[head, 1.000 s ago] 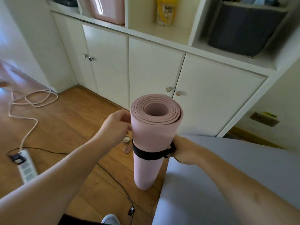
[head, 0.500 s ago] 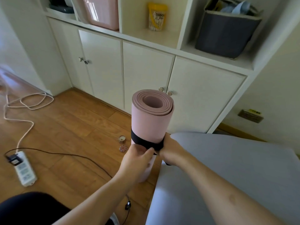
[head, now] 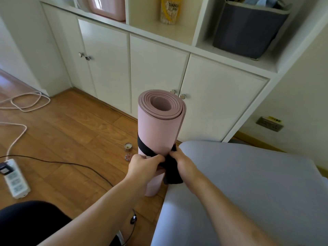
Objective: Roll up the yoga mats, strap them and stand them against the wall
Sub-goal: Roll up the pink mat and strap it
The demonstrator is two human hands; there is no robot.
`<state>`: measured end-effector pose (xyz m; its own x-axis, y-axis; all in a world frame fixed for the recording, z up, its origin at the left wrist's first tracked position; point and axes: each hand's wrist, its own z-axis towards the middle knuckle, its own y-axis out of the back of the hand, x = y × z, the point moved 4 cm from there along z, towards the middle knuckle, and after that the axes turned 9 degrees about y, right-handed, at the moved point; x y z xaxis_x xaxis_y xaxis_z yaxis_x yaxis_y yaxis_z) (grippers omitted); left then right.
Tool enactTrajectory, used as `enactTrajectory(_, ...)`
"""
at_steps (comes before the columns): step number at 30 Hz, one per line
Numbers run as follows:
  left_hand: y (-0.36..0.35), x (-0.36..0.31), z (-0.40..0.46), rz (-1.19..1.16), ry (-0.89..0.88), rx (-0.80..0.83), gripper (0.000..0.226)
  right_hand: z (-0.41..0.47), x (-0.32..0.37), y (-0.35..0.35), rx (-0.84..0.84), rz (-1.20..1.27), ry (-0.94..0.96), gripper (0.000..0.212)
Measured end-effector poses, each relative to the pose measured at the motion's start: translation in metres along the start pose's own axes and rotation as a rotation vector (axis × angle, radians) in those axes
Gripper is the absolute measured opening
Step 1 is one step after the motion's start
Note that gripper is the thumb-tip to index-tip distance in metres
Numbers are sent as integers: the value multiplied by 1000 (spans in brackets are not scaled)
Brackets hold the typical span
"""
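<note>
Since 0.5 s ago, I am seeing my left hand (head: pixel 144 165) joining my right hand (head: pixel 182 162), both pinching the black strap (head: pixel 150 150) circling the pink mat (head: pixel 159 132), standing upright on the floor (head: pixel 71 132) beside a grey mat (head: pixel 248 183). Shelf pouch (head: pixel 170 10) is reading "TIANL".

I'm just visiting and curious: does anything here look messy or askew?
Slightly. The black strap sits slanted around the pink mat, a loose tail hanging by the right hand; the left hand grips it too. Cables sprawl across the floor.
</note>
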<state>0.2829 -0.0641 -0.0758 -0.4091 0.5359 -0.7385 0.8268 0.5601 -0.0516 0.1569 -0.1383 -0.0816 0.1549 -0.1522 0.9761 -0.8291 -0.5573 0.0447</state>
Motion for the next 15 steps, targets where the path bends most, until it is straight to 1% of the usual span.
enactTrajectory(1,0,1,1,-13,5,3,17,-1,0,0,-39,-25,-4,28)
enactTrajectory(5,-1,1,-1,-6,-13,-2,12,-1,5,-3,-126,-231,64,29)
enactTrajectory(7,-5,2,-5,8,-38,43,12,2,9,2,-142,-356,94,30)
enactTrajectory(8,-8,4,-7,70,-82,68,10,3,11,5,-145,-393,94,30)
enactTrajectory(10,-11,7,-11,368,-262,31,2,5,10,9,-160,-416,69,29)
enactTrajectory(11,-11,9,-12,509,-358,-46,7,4,10,9,-160,-428,60,29)
enactTrajectory(13,-6,6,-15,620,-484,-220,21,2,10,6,-146,-432,63,28)
enactTrajectory(14,-1,2,-14,622,-520,-306,36,1,9,4,-148,-403,67,28)
enactTrajectory(15,5,-2,-11,619,-534,-381,57,0,9,3,-154,-371,70,29)
